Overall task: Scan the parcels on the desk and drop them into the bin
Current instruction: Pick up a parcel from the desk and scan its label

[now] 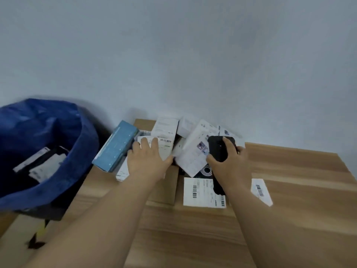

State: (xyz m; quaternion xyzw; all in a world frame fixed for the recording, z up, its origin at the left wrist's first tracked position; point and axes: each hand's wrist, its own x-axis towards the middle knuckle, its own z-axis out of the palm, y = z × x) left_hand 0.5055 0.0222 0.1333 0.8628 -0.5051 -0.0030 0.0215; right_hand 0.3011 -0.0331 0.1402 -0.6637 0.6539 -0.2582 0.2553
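Observation:
A heap of parcels lies at the far edge of the wooden desk (289,200), against the wall. My left hand (147,161) lies on a white parcel with a barcode label (165,147), fingers over its far-left part and thumb at its right edge. My right hand (229,161) grips a black handheld scanner (220,149) above a tilted white box (193,153). A blue box (116,147) leans at the left of the heap. The blue bin (63,151), left of the desk, holds several parcels.
A brown cardboard box with a white shipping label (202,192) lies flat under my arms. A small white barcode label (260,191) sits on the desk to the right. A grey wall stands behind the heap. Cardboard lies on the floor at lower left (19,238).

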